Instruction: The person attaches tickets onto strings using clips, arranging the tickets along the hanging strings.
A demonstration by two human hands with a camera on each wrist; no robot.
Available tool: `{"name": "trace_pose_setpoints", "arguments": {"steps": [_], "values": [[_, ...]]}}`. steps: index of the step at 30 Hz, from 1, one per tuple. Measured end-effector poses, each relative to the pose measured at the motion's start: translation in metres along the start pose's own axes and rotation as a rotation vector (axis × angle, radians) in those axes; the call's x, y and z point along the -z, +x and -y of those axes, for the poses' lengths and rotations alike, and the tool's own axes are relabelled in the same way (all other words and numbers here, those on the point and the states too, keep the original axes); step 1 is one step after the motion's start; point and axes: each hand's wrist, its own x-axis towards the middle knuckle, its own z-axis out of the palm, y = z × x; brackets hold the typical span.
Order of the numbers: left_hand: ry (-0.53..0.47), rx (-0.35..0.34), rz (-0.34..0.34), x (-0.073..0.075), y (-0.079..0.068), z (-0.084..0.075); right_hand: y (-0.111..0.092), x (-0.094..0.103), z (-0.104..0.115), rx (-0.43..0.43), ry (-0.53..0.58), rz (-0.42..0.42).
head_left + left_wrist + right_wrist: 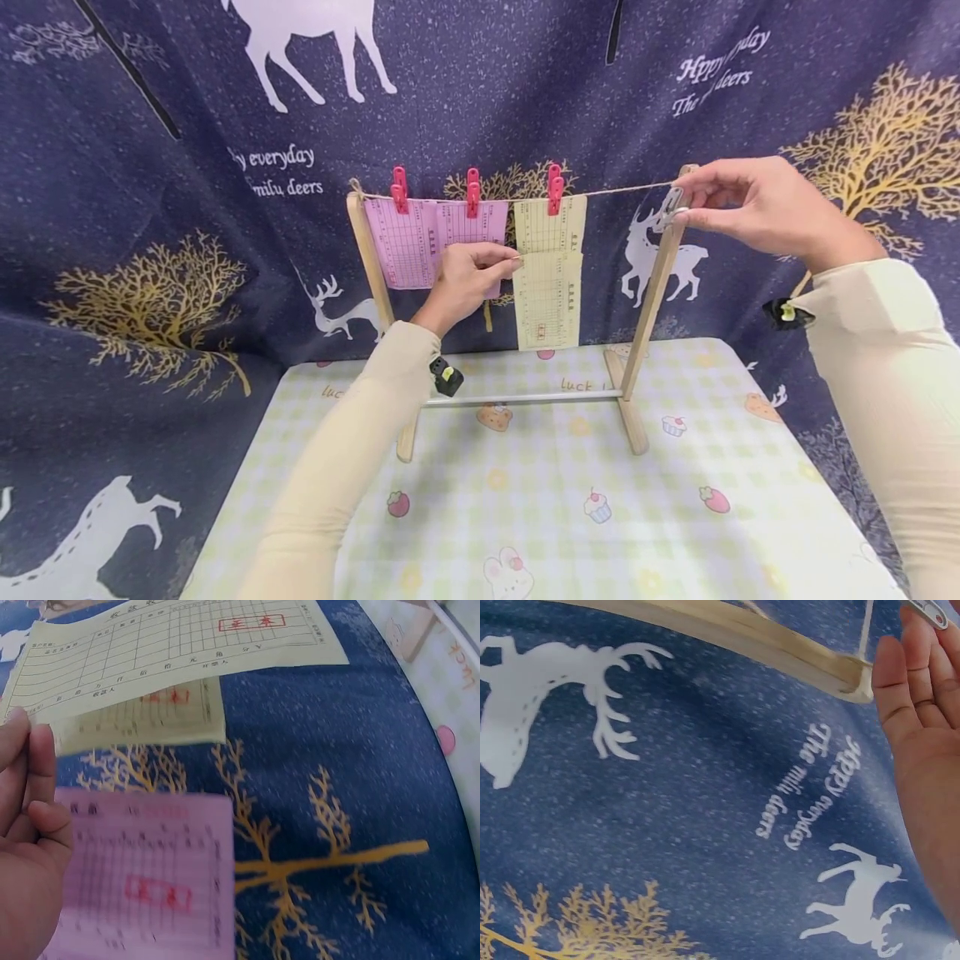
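My left hand [467, 279] pinches the upper left corner of a pale yellow receipt slip [546, 300] between thumb and fingers. That slip overlaps the lower part of another yellow slip [532, 223], which hangs from a twine line [622, 191] by a red clothespin [555, 192]. In the left wrist view, the held slip [180, 652] shows a printed grid and a red stamp. At the right end of the line my right hand [776, 208] pinches a grey clothespin [670, 208] by the top of the wooden post; only part of the clothespin [930, 611] shows in the right wrist view.
Two pink slips [405, 242] hang on the left under red clothespins [400, 192]. The wooden stand [648, 308] has a white crossbar [532, 397] low down and rests on a checked tablecloth [525, 483]. A dark blue deer-print curtain [225, 183] hangs behind.
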Motion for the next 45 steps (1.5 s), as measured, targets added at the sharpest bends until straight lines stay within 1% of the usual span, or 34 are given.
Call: {"name": "trace_pose_setpoints", "arguments": {"steps": [4,7,11,16,20,23,27,31,37,42,45], "values": [[0.001,-0.009,0.003,-0.012,0.008,-0.009,0.005,0.008,0.007,-0.021,-0.011,0.016],[0.014,-0.023,0.004,-0.020,0.014,-0.015,0.008,0.011,0.011,-0.007,-0.024,0.018],[0.021,-0.035,0.002,-0.030,0.021,-0.023,0.013,0.015,0.015,-0.011,-0.013,0.022],[0.018,-0.051,-0.023,-0.043,0.029,-0.032,0.020,0.019,0.017,-0.028,-0.021,0.017],[0.023,-0.054,-0.040,-0.052,0.034,-0.036,0.025,0.020,0.020,-0.046,0.004,0.017],[0.042,-0.029,-0.038,-0.059,0.036,-0.039,0.028,0.018,0.022,-0.049,0.004,0.025],[0.058,-0.012,-0.041,-0.068,0.039,-0.042,0.032,0.016,0.023,-0.040,-0.002,0.031],[0.051,-0.032,-0.073,-0.078,0.041,-0.046,0.036,0.016,0.023,-0.025,0.015,0.016],[0.072,-0.072,-0.154,-0.091,0.045,-0.052,0.042,0.013,0.021,-0.002,0.041,-0.015],[0.111,-0.051,-0.180,-0.098,0.048,-0.057,0.046,0.012,0.019,0.009,0.027,-0.044],[0.135,-0.058,-0.214,-0.101,0.050,-0.057,0.047,0.011,0.016,0.002,0.037,-0.061]]}}
